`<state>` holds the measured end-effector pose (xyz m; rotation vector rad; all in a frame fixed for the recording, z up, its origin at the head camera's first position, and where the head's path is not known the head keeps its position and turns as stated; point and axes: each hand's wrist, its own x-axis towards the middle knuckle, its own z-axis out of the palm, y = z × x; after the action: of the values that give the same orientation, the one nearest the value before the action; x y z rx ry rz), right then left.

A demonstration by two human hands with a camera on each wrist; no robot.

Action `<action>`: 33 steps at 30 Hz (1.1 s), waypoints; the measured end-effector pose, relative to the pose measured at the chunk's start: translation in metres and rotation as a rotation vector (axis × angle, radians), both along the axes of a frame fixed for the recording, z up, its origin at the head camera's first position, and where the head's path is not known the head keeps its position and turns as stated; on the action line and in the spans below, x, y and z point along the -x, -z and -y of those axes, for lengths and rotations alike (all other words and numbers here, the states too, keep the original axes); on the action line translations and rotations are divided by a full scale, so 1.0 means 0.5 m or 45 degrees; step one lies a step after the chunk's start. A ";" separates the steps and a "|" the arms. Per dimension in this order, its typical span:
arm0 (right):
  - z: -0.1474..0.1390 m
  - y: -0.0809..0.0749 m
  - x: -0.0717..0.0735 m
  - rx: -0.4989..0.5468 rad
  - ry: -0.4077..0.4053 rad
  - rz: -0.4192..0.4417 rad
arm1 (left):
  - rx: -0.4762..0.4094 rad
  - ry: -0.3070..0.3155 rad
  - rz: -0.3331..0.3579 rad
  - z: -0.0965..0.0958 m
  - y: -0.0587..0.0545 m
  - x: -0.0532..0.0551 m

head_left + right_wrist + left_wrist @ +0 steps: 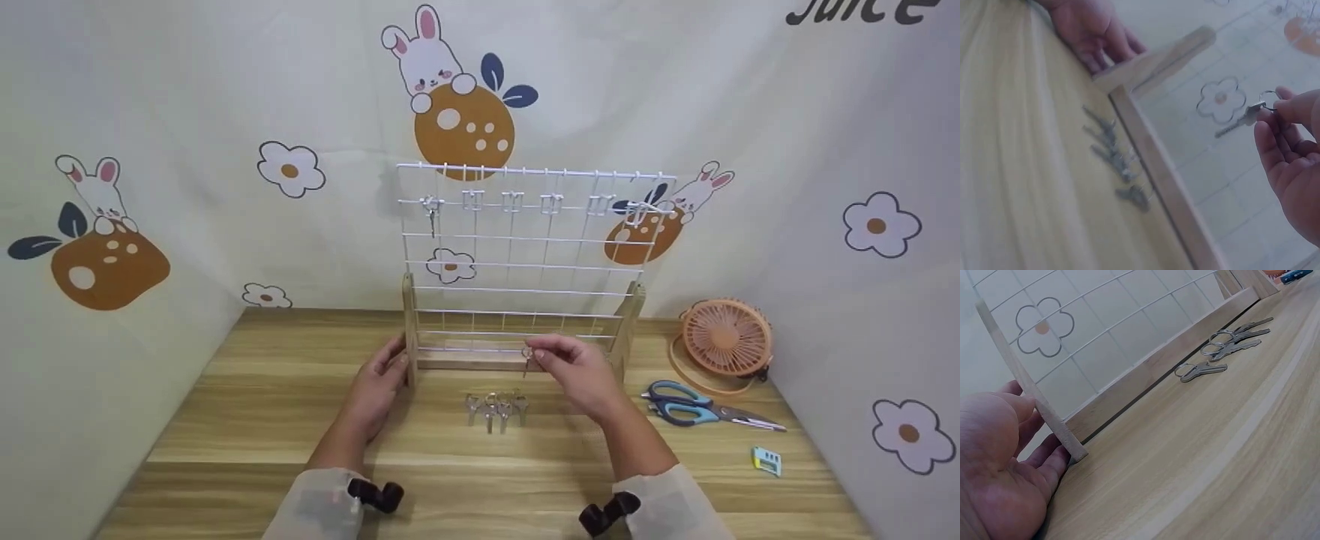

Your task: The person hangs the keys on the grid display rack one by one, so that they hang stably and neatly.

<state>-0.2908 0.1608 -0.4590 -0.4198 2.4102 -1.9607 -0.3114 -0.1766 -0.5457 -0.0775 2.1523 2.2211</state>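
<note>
My right hand [581,371] pinches a key [1248,115] by its metal ring between thumb and forefinger, with the blade hanging free in front of the rack's lower bars. At the other side, my left hand [379,390] grips the wooden side post [1019,374] of a white wire grid rack [525,289], low down near the table. Several keys with rings [495,409] lie on the table between the hands, just in front of the rack. White hooks [512,201] line the upper part of the grid, and another key [432,217] hangs from the leftmost one.
Right of the rack stands an orange fan [726,337]. Blue-handled scissors [705,411] lie in front of it, and a small light-blue object [766,461] sits nearer the right table edge. A patterned cloth [202,225] hangs behind the wooden table [225,420].
</note>
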 end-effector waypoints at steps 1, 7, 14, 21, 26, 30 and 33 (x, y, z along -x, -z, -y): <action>0.004 -0.016 -0.001 0.010 -0.007 -0.012 | 0.003 -0.003 0.003 0.000 0.000 0.000; 0.032 -0.139 0.000 0.028 0.012 -0.112 | 0.013 -0.013 0.014 -0.001 -0.002 -0.001; 0.074 -0.272 0.005 0.046 0.017 -0.218 | 0.035 -0.013 0.010 -0.001 -0.003 -0.002; 0.135 -0.344 0.019 0.148 -0.002 -0.255 | 0.036 -0.011 -0.021 -0.001 -0.001 -0.002; 0.173 -0.359 0.032 0.299 0.044 -0.209 | 0.033 0.020 -0.044 -0.002 -0.001 -0.004; 0.192 -0.360 0.040 0.359 0.081 -0.201 | 0.037 0.012 -0.043 -0.002 -0.001 -0.003; 0.200 -0.358 0.046 0.396 0.087 -0.189 | 0.040 0.004 -0.036 -0.002 -0.002 -0.001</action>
<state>-0.3135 0.0608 -0.2800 -0.5100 2.2261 -2.4273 -0.3107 -0.1756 -0.5449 -0.0446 2.2000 2.2003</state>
